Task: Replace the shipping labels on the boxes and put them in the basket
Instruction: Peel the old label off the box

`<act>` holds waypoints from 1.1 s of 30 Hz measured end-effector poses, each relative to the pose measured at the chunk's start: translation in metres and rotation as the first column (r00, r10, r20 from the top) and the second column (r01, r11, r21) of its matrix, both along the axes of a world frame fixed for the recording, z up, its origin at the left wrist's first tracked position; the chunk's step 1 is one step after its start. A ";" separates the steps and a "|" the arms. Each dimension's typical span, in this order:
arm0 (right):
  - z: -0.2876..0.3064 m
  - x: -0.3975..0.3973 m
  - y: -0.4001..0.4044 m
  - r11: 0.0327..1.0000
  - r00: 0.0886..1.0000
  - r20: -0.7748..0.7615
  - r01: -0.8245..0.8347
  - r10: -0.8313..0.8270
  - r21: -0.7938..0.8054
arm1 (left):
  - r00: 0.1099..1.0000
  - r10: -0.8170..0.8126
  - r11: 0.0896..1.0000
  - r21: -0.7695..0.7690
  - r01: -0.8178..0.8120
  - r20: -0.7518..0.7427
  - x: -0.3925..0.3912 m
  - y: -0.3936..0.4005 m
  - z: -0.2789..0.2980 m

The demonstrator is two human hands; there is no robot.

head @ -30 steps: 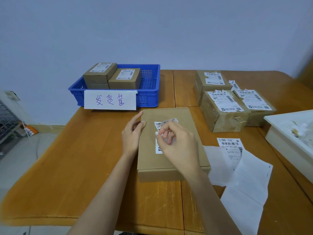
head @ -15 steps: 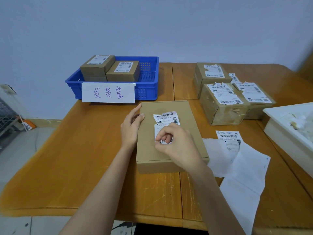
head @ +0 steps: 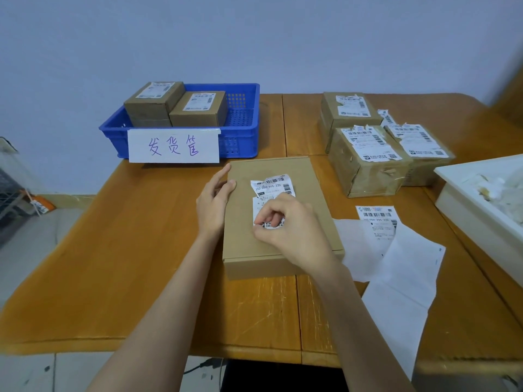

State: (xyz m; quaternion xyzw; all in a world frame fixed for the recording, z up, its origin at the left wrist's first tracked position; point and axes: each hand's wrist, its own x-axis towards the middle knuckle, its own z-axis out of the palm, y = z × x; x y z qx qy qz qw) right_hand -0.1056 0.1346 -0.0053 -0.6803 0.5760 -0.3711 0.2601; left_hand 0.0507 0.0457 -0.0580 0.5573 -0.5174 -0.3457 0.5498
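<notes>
A flat cardboard box (head: 305,176) lies in the middle of the wooden table (head: 135,264). On its lid is a torn white shipping label (head: 273,186), its upper part crumpled and lifted. My right hand (head: 291,227) rests on the lid with curled fingers that pinch the label's lower edge. My left hand (head: 213,202) lies against the box's left side with straight fingers. The blue basket (head: 243,137), at the back left, holds two labelled boxes (head: 175,106). A fresh label (head: 376,219) lies on white backing sheets (head: 402,281) to the right of the box.
Three taped boxes (head: 365,154) with torn labels stand at the back right. A white tray (head: 481,199) with paper scraps sits at the right edge. A paper sign with handwriting hangs on the basket's front. Floor and a wire rack show at the left.
My right hand has moved down the label from its upper part to its lower edge. The label's top part now lies exposed and crumpled. The left hand has stayed at the box's side.
</notes>
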 end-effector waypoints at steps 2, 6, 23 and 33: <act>0.000 0.001 0.000 1.000 1.000 -0.010 0.011 -0.011 -0.022 | 1.000 0.001 1.000 0.006 -0.001 0.020 0.000 0.001 0.002; -0.001 -0.002 -0.001 0.999 0.999 0.023 0.039 -0.038 -0.036 | 0.998 0.054 0.994 0.099 -0.056 0.025 -0.001 0.000 0.003; -0.006 0.011 0.012 0.982 0.902 -0.428 -0.021 -0.062 -0.186 | 0.976 -0.196 0.934 0.285 0.216 -0.097 0.002 0.000 0.009; -0.005 0.003 0.011 0.995 0.976 -0.215 -0.001 -0.021 -0.103 | 0.966 -0.252 0.860 0.471 0.195 0.059 -0.006 0.021 0.035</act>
